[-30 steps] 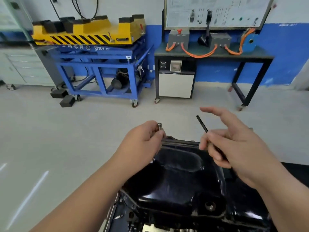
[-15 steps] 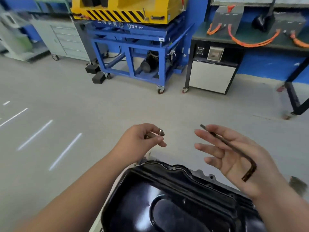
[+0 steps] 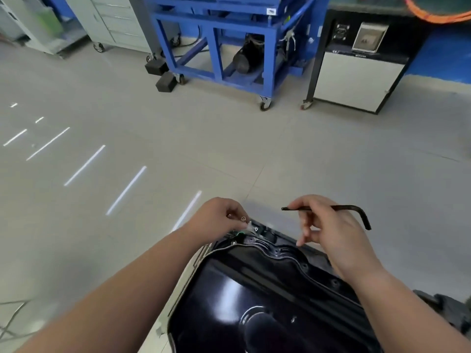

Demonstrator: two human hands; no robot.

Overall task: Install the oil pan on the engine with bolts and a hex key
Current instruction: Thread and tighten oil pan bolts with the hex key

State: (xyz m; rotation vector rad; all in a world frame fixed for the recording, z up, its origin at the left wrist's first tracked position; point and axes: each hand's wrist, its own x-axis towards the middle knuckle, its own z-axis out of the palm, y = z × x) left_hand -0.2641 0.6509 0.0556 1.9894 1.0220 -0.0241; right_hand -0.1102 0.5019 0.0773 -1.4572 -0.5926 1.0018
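Observation:
A glossy black oil pan (image 3: 257, 299) fills the lower middle of the head view, sitting on the engine, whose metal shows along the pan's left rim. My left hand (image 3: 219, 219) hovers over the pan's far left corner and pinches a small silver bolt (image 3: 244, 219) between its fingertips. To the right, my right hand (image 3: 328, 230) holds a black L-shaped hex key (image 3: 344, 208) level above the far rim, its short bent end pointing down on the right. Small bolt holes dot the pan's far flange.
Beyond the pan lies grey workshop floor with bright light streaks. A blue wheeled steel stand (image 3: 229, 47) holding a motor stands at the back. Right of it is a black and white cabinet on castors (image 3: 356, 72). Grey drawer units (image 3: 112, 21) stand at the back left.
My view has tilted down and both hands have dropped toward the pan's far rim. The right hand has turned palm down, now holding the hex key level. The left hand still pinches the bolt.

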